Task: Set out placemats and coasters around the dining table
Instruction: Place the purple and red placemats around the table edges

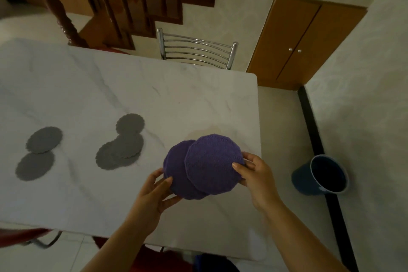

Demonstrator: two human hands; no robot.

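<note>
Above the near right part of the white marble table (110,77) I hold round purple placemats. My right hand (254,174) grips the upper purple placemat (212,161) by its right edge. My left hand (154,194) grips the lower purple placemats (176,168) by their left edge; the upper one overlaps them. Grey scalloped coasters lie flat on the table: an overlapping pile (123,143) at the middle and two overlapping ones (39,152) at the left.
A chrome-backed chair (196,49) stands at the table's far side. A dark blue bucket (322,174) sits on the floor to the right, by a black floor strip. A wooden cabinet (302,44) and a staircase (143,6) lie beyond. Red chair seats show at the near edge.
</note>
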